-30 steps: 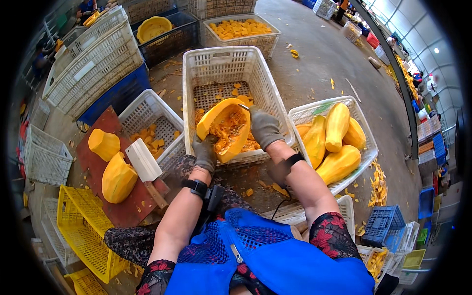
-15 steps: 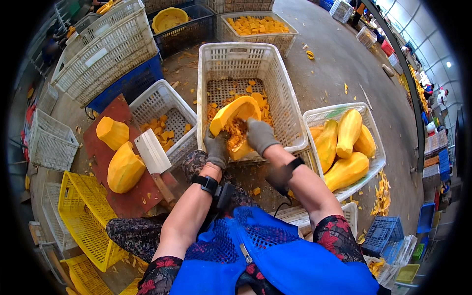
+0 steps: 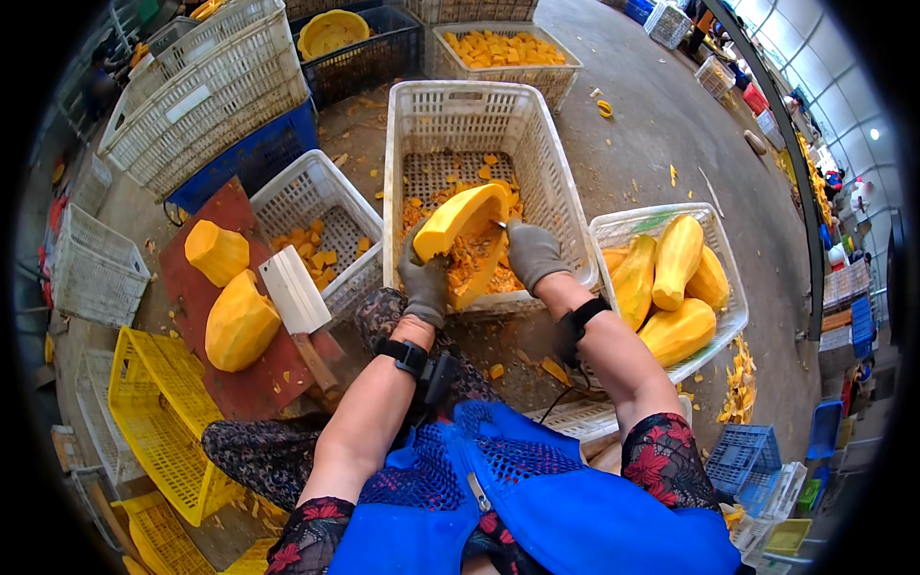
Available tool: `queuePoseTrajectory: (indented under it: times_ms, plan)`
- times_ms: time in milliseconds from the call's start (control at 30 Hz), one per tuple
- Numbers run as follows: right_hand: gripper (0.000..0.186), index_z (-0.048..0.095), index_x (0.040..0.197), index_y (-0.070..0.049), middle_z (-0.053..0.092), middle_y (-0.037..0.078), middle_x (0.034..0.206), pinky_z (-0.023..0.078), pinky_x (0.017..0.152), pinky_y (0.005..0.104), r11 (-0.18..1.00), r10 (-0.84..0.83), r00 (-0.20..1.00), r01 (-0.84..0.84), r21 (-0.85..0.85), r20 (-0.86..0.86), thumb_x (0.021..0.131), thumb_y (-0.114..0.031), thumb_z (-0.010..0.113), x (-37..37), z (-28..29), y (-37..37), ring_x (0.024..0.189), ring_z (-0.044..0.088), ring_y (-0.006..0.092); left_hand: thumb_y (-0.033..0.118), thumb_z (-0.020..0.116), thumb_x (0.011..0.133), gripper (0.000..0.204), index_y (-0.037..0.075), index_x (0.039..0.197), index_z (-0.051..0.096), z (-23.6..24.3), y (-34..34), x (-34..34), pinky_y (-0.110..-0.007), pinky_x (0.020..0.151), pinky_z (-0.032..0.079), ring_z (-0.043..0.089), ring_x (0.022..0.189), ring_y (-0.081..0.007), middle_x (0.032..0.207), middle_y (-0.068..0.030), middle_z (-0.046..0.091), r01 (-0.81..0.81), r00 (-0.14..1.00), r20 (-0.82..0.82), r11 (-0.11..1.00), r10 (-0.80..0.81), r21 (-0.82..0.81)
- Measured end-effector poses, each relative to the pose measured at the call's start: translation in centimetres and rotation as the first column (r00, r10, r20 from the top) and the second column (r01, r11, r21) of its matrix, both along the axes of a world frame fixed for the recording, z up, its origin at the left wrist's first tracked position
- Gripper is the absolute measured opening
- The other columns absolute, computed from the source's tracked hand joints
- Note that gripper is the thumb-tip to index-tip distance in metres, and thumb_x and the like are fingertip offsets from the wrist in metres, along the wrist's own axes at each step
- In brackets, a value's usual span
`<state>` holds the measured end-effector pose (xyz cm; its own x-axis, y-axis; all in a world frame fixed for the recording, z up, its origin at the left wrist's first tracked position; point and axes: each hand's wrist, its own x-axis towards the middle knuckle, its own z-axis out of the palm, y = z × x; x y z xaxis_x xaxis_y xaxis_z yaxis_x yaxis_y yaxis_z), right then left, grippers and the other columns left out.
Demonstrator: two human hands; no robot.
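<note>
Pumpkin piece (image 3: 458, 217), left fingers (image 3: 414, 261) gripping its left side, right fingers (image 3: 523, 243) round tool (image 3: 499, 224) at right rim

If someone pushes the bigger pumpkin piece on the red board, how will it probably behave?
The bigger pumpkin piece would probably rock or roll, as its sides are rounded. It looks stiff and perhaps heavy, being a thick chunk. Its peeled-looking surface may be slippery.
</note>
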<state>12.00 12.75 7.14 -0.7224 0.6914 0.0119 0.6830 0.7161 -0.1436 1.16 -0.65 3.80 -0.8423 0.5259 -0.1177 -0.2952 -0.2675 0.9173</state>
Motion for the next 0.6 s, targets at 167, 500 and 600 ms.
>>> queuePoseTrajectory:
  times_ms: [167, 500, 600]
  plan:
    - [0.023, 0.065, 0.094, -0.001, 0.065, 0.024, 0.087, 0.050, 0.073, 0.0457, 0.959, -0.075, 0.997, 0.077, -0.271, 0.018, 0.081, -0.016, 0.053, -0.5, -0.5, -4.2, 0.085, 0.064, 0.0383, -0.014, 0.050, 0.073, 0.046, 0.001, 0.116, 0.057, -0.1, 0.3, 0.1, -0.026, 0.079, 0.048, 0.059, 0.093, -0.0176, 0.106, -0.0080, 0.061, 0.020, 0.998, -0.061, 0.999, -0.023, -0.042]
    - [0.016, 0.061, 0.094, -0.003, 0.066, 0.021, 0.082, 0.052, 0.069, 0.0433, 0.997, -0.075, 0.994, 0.074, -0.013, -0.078, 0.086, -0.014, 0.052, -1.1, 1.6, -0.4, 0.076, 0.065, 0.0380, -0.015, 0.049, 0.076, 0.044, -0.001, 0.118, 0.052, -0.4, 0.3, -0.1, -0.029, 0.072, 0.051, 0.061, 0.083, -0.0199, 0.102, -0.0096, 0.061, -0.005, 0.988, 0.157, 0.999, 0.000, 0.032]
    - [0.018, 0.063, 0.094, -0.003, 0.066, 0.021, 0.085, 0.052, 0.070, 0.0436, 0.985, -0.073, 0.997, 0.073, -0.153, 0.007, 0.084, -0.015, 0.054, -1.1, 0.2, -1.6, 0.080, 0.065, 0.0376, -0.015, 0.049, 0.076, 0.043, -0.001, 0.117, 0.053, 0.0, 0.2, -0.4, -0.029, 0.073, 0.051, 0.061, 0.083, -0.0199, 0.102, -0.0097, 0.061, -0.037, 0.966, 0.259, 0.998, 0.024, 0.047]
